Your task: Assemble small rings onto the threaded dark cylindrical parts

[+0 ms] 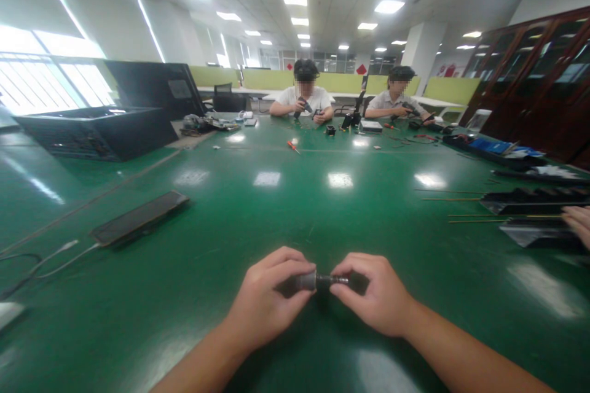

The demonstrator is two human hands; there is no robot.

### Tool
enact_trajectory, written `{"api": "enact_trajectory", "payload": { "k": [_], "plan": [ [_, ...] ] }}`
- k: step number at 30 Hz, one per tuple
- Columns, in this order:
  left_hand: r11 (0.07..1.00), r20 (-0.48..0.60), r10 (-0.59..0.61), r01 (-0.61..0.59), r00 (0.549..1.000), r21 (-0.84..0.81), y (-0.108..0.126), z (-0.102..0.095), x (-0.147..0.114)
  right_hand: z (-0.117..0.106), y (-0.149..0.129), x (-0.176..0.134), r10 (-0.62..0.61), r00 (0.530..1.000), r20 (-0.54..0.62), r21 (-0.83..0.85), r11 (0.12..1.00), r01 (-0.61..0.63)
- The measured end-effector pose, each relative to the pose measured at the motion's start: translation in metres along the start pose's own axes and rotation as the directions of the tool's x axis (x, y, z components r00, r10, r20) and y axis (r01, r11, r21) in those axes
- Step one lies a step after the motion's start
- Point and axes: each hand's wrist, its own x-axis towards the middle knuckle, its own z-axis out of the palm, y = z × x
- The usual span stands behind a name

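Observation:
Between my fingers, low over the green table [258, 227], is a small dark cylindrical part [307, 281] with a thin black shaft [326, 280] pointing right. My left hand [271, 291] pinches the thick grey-black cylinder between thumb and fingers. The thin end, which has shiny metal bands, is pinched by my right hand [375, 295]. Thick and thin portions meet in line, lying roughly level; whether they are one piece or two, I cannot tell. My fingers cover part of both ends.
At left lie a dark flat bar [141, 218] and a white cable [69, 264], with a black computer case [96, 129] behind. An orange screwdriver [293, 147] lies farther off. Two people sit opposite, handling dark parts. Black trays [534, 201] and another person's hand [578, 224] are at right.

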Motion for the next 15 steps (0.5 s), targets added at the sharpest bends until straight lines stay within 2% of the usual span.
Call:
{"api": "enact_trajectory", "payload": {
  "k": [15],
  "plan": [
    [1.0, 0.003, 0.008, -0.008, 1.0, 0.004, -0.0022, -0.0008, -0.0011, -0.0003, -0.0014, 0.0006, -0.003, 1.0, -0.003, -0.008, 1.0, 0.003]
  ]
}}
